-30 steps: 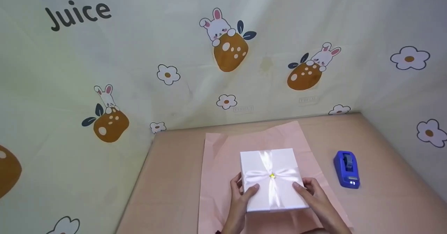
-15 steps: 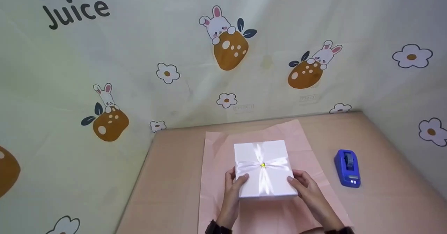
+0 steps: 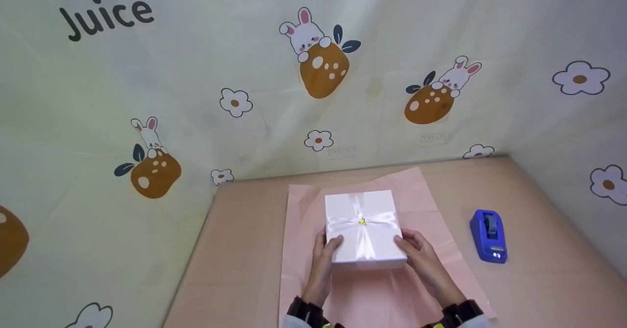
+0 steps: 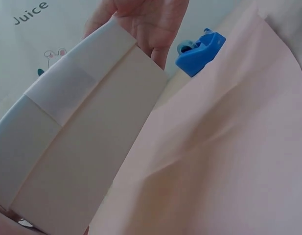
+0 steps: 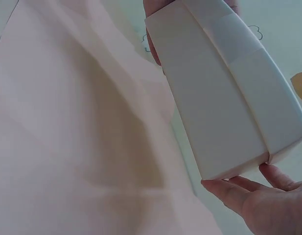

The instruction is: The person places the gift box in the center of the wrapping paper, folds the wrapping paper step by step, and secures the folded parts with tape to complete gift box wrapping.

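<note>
1. White gift box [image 3: 363, 227] w/ white ribbon bow [image 3: 361, 222] sat over the middle of a pink wrapping sheet [image 3: 303, 210]; the wrist views showed its underside clear of the paper, so it looked lifted or tipped, not resting flat.
2. Left hand [image 3: 325, 249] gripped the box's near-left corner, thumb on top, fingers down the side.
3. Right hand [image 3: 416, 249] mirrored it on the near-right corner. Hands apart, one per side, both clamped on the box; prob. so it stayed level and square to the sheet.
4. Sheet lay spread on the tan table [image 3: 235, 249], creased, w/ margin showing on all sides of the box; looked like enough to fold up round it.
5. Blue tape dispenser [image 3: 487, 235] stood on the table right of the sheet, well apart from the box but near the right hand.
6. Cartoon bunny backdrop [image 3: 313, 49] behind.
</note>
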